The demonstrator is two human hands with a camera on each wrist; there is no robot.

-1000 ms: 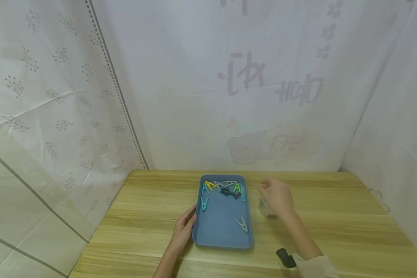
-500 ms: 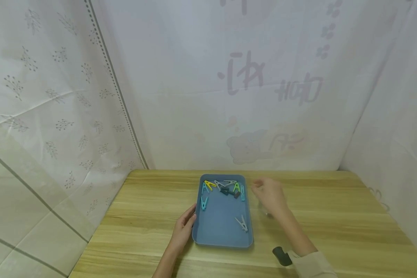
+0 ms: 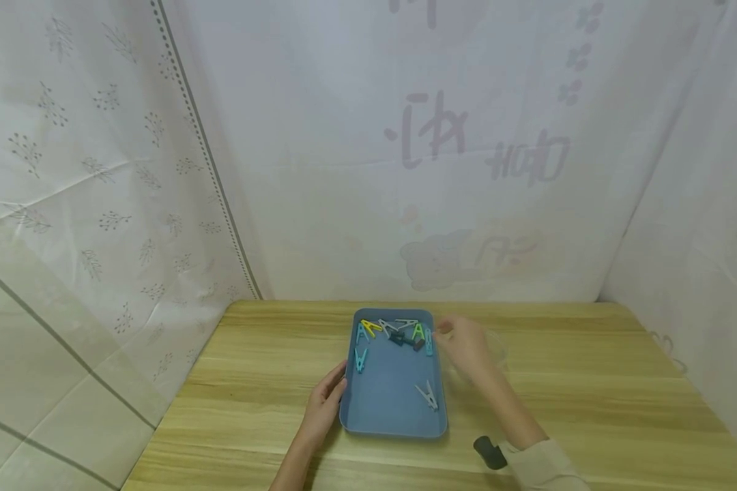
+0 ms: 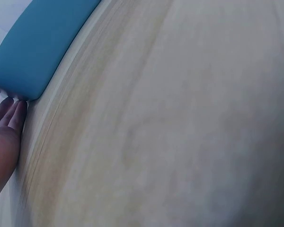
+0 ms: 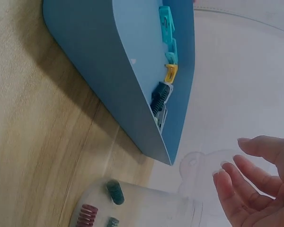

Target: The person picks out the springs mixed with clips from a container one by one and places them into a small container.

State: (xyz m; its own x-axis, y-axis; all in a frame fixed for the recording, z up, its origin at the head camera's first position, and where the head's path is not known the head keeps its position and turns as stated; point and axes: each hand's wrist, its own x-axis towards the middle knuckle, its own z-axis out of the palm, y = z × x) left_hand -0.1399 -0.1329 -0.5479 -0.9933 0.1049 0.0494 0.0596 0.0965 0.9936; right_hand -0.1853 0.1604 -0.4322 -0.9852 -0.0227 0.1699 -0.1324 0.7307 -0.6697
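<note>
A blue tray (image 3: 393,416) holds several clothespins: a grey clothespin (image 3: 428,395) lies near its front right, a turquoise clothespin (image 3: 360,360) by the left wall, and a yellow clothespin (image 3: 370,327) at the back. Among them are dark springs (image 5: 159,98). My left hand (image 3: 323,404) rests against the tray's left wall, its straight fingers touching the outside in the left wrist view. Beside the tray's back right corner is my right hand (image 3: 465,348); the right wrist view shows its thumb apart from loosely bent fingers, nothing between them.
A clear jar (image 5: 154,208) stands right of the tray, partly hidden behind my right hand in the head view. Inside it are a red spring (image 5: 86,215) and dark green springs (image 5: 115,192). The wooden table (image 3: 252,368) meets a white curtain (image 3: 319,204) at the back.
My right hand has moved left from over the jar to the tray's right edge. The left hand, the tray and the clothespins stay where they were.
</note>
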